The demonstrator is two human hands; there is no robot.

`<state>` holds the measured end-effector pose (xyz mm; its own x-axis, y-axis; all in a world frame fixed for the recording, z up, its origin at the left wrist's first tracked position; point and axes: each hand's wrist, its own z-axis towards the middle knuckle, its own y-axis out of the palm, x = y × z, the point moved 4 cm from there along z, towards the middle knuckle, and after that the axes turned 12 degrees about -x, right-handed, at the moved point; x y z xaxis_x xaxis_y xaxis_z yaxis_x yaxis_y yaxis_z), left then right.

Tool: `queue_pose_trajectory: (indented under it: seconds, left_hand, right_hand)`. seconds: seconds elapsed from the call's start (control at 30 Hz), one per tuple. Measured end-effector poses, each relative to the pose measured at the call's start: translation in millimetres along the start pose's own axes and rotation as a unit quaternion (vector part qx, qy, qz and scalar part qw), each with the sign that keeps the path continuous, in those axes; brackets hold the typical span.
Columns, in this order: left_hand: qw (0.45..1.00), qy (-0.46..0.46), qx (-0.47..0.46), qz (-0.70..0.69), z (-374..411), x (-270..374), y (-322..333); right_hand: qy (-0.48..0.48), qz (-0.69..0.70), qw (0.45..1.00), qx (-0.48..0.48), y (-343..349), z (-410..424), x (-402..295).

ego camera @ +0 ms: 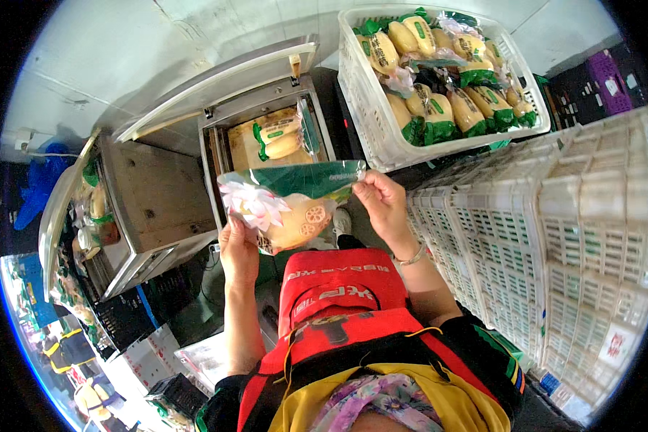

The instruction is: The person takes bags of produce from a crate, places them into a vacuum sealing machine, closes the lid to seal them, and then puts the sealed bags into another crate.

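Observation:
A printed plastic pouch [281, 208] with a pink lotus flower, cut lotus root slices and a green band is spread between my hands. Pale pieces, apparently lotus root, show through it. My left hand [239, 248] pinches its lower left edge, while my right hand [380, 202] grips its upper right corner. Just beyond the pouch stands a vacuum packing machine [213, 178] with its lid [221, 81] raised. In its chamber lies another bag of lotus roots [282, 141], its clear and green end across the right-hand side.
A white plastic crate [351, 97] full of bagged lotus roots stands at the back right. Tall stacked white crates [486, 243] rise close to my right arm. On the left is a second metal machine [156, 200] with bags under its lid. Boxes [151, 356] stand at lower left.

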<state>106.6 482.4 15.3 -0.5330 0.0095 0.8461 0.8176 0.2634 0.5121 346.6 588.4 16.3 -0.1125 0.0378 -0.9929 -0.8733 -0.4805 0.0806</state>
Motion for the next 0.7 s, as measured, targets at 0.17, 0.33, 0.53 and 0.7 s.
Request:
queue_pose_trajectory:
  seconds: [0.17, 0.33, 0.53, 0.7]
  left_hand:
    - [0.997, -0.05, 0.045, -0.032, 13, -44, -31]
    - [0.989, -0.094, 0.112, 0.015, 19, -62, -55]
    - [0.976, -0.163, 0.142, 0.036, 11, -70, -117]
    - [0.976, -0.192, 0.102, -0.007, 7, -73, -155]
  right_hand:
    - [0.088, 0.083, 0.991, -0.05, -18, 16, 73]
    - [0.228, 0.075, 0.964, -0.112, -16, 52, 152]
    - [0.107, -0.483, 0.869, 0.016, 18, 100, 229]
    - [0.186, -0.441, 0.878, 0.029, 24, 103, 265]
